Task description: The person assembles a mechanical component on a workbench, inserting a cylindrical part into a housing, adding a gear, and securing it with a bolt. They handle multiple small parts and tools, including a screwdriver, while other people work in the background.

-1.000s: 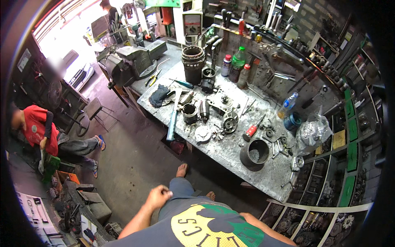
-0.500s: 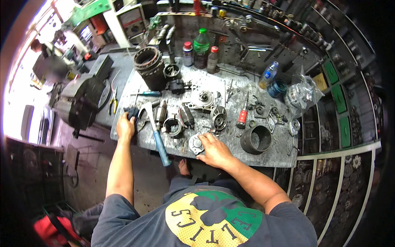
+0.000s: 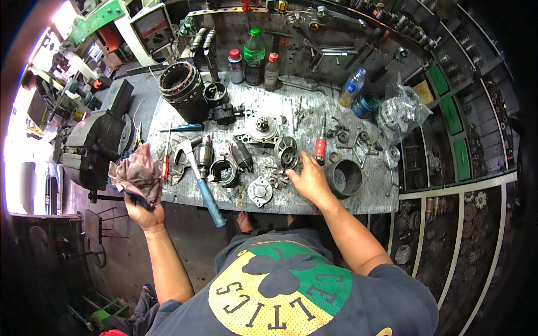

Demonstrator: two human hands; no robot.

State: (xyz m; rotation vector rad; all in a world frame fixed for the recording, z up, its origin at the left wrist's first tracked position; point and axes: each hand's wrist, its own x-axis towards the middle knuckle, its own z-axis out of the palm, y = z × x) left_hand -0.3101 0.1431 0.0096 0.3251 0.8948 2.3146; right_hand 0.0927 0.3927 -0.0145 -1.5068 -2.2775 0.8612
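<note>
A crumpled pinkish rag (image 3: pixel 137 175) is gripped in my left hand (image 3: pixel 144 214), raised off the bench's left front edge; the rag hides most of the fingers. My right hand (image 3: pixel 311 182) is over the bench with thumb and index finger apart and nothing visible between them. Just beyond its fingertips stands a round metal housing (image 3: pixel 287 152), and small loose metal parts (image 3: pixel 277 178) lie by the thumb. To the left is a round grey end cover (image 3: pixel 260 191). A hammer (image 3: pixel 203 185) with a blue handle rests across the front edge, near a screwdriver (image 3: pixel 165 162) with a red-orange handle.
A bench vise (image 3: pixel 95 143) stands at the left. A large dark cylinder (image 3: pixel 182 92), bottles (image 3: pixel 254 56) and a bagged metal part (image 3: pixel 400 115) line the back. A hollow ring (image 3: pixel 344 179) and red-handled screwdriver (image 3: pixel 320 147) sit right of centre; parts shelves (image 3: pixel 448 224) flank the bench.
My left hand has lifted from the bench's left side and now shows the pinkish rag. My right hand has let go of the grey end cover and moved right and farther onto the bench.
</note>
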